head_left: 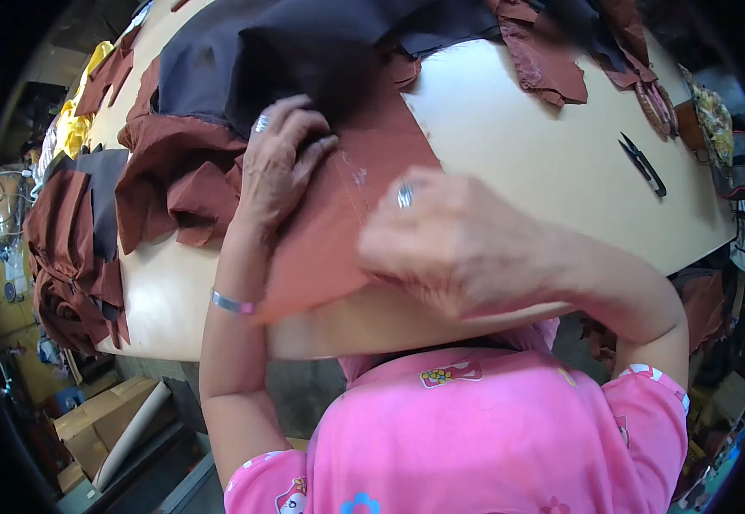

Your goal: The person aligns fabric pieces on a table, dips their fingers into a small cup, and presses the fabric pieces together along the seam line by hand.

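Observation:
A reddish-brown cloth piece (321,248) with a line of stitching and some pale loose thread lies in front of me. My left hand (280,163), wearing a ring, presses on its left side with bent fingers, thumb and forefinger pinching the cloth. Just above the fingertips a black cloth (218,68) is bunched up. My right hand (454,244), also with a ring, is closed in a fist over the right edge of the brown cloth and slightly blurred. Whatever its fingers hold is hidden.
Black-handled thread snips (644,167) lie on the pale table (518,137) at the right. Crumpled brown cloth (175,180) is at my left, with a brown and black stack (73,240) beyond it. Brown scraps (544,60) lie at the far side. A cardboard box (107,420) stands below.

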The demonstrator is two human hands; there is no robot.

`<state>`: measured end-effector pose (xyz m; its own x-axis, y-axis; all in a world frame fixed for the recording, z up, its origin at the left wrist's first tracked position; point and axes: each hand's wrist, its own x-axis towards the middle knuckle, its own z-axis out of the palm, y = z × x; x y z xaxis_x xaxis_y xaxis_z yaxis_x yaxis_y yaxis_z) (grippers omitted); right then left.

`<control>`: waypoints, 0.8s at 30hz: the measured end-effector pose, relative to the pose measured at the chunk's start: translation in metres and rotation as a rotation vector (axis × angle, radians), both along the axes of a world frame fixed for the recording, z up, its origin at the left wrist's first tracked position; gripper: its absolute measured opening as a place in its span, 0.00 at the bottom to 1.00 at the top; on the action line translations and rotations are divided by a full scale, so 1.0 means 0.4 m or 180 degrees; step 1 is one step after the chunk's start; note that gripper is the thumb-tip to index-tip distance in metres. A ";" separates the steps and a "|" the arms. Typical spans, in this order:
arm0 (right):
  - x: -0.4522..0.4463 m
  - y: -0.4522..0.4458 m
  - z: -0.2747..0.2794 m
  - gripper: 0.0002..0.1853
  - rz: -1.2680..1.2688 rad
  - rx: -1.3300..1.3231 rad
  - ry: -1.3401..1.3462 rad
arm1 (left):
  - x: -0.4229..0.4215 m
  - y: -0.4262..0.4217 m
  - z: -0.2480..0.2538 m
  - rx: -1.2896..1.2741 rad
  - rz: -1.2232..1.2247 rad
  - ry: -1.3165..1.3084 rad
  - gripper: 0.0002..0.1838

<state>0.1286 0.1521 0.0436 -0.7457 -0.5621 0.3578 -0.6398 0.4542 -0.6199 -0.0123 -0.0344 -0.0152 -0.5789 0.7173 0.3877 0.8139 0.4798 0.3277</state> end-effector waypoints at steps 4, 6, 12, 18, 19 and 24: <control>-0.153 0.016 0.164 0.07 -0.1053 -0.0319 0.0448 | -0.022 -0.110 -0.001 0.1060 0.0219 -0.3918 0.21; -0.242 0.026 0.203 0.09 -0.1462 -0.0377 0.0380 | -0.082 -0.196 -0.058 0.2921 -0.0336 -0.5845 0.32; -0.506 0.053 0.063 0.11 -0.2133 0.0023 0.0992 | -0.012 -0.165 0.013 0.3092 -0.0416 -0.4834 0.41; -0.560 0.044 0.005 0.12 -0.2078 0.0307 0.0797 | 0.046 -0.087 0.089 0.2492 0.0758 -0.4085 0.22; -0.569 0.042 -0.006 0.11 -0.2029 0.0374 0.0854 | 0.035 -0.087 0.084 0.2283 0.0784 -0.4076 0.21; -0.582 0.025 -0.019 0.11 -0.1830 0.0575 0.0788 | 0.037 -0.074 0.070 0.2227 0.1154 -0.3856 0.10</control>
